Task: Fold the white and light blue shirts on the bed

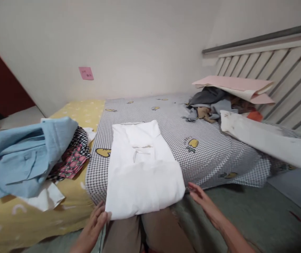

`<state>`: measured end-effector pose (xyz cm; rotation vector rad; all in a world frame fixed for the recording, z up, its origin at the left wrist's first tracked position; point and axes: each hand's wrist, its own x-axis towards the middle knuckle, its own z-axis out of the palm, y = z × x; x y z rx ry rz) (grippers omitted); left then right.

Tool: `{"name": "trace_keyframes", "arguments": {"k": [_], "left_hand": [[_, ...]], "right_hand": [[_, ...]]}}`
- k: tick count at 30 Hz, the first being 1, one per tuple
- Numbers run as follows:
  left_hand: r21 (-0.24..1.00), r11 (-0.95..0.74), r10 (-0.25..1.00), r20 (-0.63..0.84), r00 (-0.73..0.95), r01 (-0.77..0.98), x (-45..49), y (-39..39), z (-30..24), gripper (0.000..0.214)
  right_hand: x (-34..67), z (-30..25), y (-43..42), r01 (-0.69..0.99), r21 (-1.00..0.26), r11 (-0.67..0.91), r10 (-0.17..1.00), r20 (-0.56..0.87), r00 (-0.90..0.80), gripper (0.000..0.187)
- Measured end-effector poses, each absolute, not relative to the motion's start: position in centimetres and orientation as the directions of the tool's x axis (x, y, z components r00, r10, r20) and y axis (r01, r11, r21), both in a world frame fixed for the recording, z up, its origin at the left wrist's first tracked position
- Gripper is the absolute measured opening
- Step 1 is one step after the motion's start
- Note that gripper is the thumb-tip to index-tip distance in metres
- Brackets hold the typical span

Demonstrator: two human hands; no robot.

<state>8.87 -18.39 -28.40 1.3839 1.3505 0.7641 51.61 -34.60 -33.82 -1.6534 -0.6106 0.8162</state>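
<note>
A folded white garment lies flat on the checked sheet in front of me, its front part hanging over the bed edge near my knees. A small slit-like opening shows across its middle. My left hand is at the garment's lower left corner, thumb against the cloth edge and fingers apart from the thumb. Just off the lower right edge, my right hand is open with fingers spread, holding nothing.
Left on the yellow sheet is a pile with a light blue garment and patterned cloth. Back right on the checked sheet are crumpled clothes, a pink board and a long white panel, by a slatted rail.
</note>
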Motion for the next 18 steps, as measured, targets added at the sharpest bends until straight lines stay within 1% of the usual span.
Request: {"name": "trace_keyframes", "arguments": {"k": [2, 4, 6, 8, 11, 14, 18], "left_hand": [[0.932, 0.078, 0.977, -0.143, 0.161, 0.353, 10.0, -17.8, -28.6, 0.067], [0.933, 0.010, 0.990, -0.061, 0.130, 0.361, 11.2, -17.5, -27.8, 0.065], [0.944, -0.022, 0.988, -0.030, 0.151, 0.330, 12.1, -17.7, -26.3, 0.061], [0.967, -0.016, 0.985, -0.029, 0.171, 0.255, 12.6, -18.2, -24.9, 0.057], [0.986, 0.012, 0.993, -0.032, 0.114, 0.169, 12.9, -18.7, -23.8, 0.060], [0.975, 0.011, 0.999, -0.018, 0.033, 0.221, 13.2, -18.5, -23.8, 0.065], [0.943, -0.014, 0.999, 0.025, -0.028, 0.333, 13.6, -18.5, -24.4, 0.061]], "right_hand": [[50.4, -34.1, -34.3, 0.096, -0.967, -0.235, 0.785, -0.130, 0.605, 0.056], [49.2, -33.7, -33.4, 0.168, -0.965, -0.202, 0.790, -0.059, 0.611, 0.047], [48.3, -32.5, -32.4, 0.154, -0.980, -0.128, 0.790, -0.007, 0.613, 0.042], [47.7, -31.0, -31.6, 0.093, -0.995, -0.045, 0.795, 0.021, 0.606, 0.041], [47.1, -28.9, -31.0, 0.049, -0.999, 0.012, 0.802, 0.039, 0.596, 0.043], [46.5, -27.6, -30.6, 0.076, -0.997, -0.032, 0.796, 0.020, 0.605, 0.045], [45.4, -26.6, -30.4, 0.109, -0.993, -0.049, 0.798, 0.027, 0.602, 0.042]]}}
